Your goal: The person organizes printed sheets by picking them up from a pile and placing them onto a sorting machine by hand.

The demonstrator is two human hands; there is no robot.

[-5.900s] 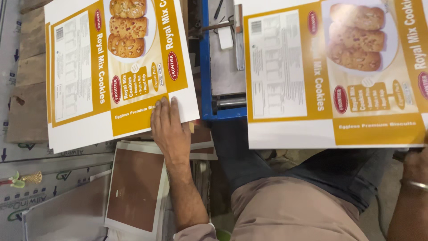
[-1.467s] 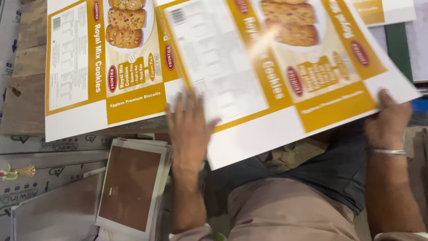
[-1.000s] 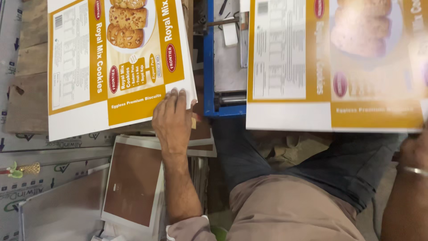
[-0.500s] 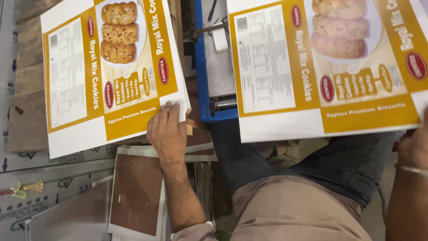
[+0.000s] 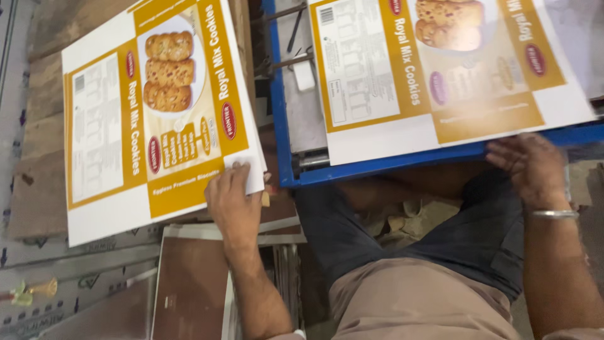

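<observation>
A stack of printed white-and-yellow carton sheets (image 5: 151, 126) with biscuit pictures lies at the left. My left hand (image 5: 234, 203) rests on its near right corner, fingers pinching the top sheet's edge. A second printed sheet (image 5: 440, 69) lies on the blue-framed machine table (image 5: 377, 167) at the right. My right hand (image 5: 527, 165) sits at that sheet's near edge, fingers spread flat against the blue frame, a metal bangle on its wrist.
Brown flat boards (image 5: 189, 283) lie below the left stack. Grey metal plates (image 5: 56, 277) cover the lower left, with a small brass-coloured object (image 5: 34, 291) on them. My lap in grey and tan cloth (image 5: 428, 277) fills the bottom centre. Wooden planks (image 5: 38, 126) lie under the stack.
The right sheet has slid farther onto the blue table and now lies tilted there. My right hand has come up to its near edge. My left hand stays on the stack's corner.
</observation>
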